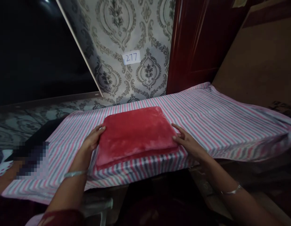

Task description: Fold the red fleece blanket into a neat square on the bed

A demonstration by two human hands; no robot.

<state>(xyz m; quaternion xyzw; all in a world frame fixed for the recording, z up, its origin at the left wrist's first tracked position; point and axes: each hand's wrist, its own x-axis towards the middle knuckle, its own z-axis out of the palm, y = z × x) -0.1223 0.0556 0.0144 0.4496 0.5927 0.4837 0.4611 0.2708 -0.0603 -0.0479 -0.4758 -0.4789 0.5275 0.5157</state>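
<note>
A folded red plush blanket (136,133) lies flat near the front edge of a table covered with a striped cloth (206,122). At the blanket's left side, my left hand (94,137) touches the edge with fingers stretched out and the thumb near the top surface. On the opposite side, my right hand (189,143) has its fingers apart, with the thumb side against the right edge. Neither hand is visibly wrapped round the fabric. A lower layer of the blanket shows along the front.
A large dark screen (39,53) stands at the back left. Behind the table is patterned wallpaper with a paper label (131,57) reading 277. A dark red door panel (194,44) and a large cardboard box (260,59) stand at the right. Another person's arm (6,177) shows at far left.
</note>
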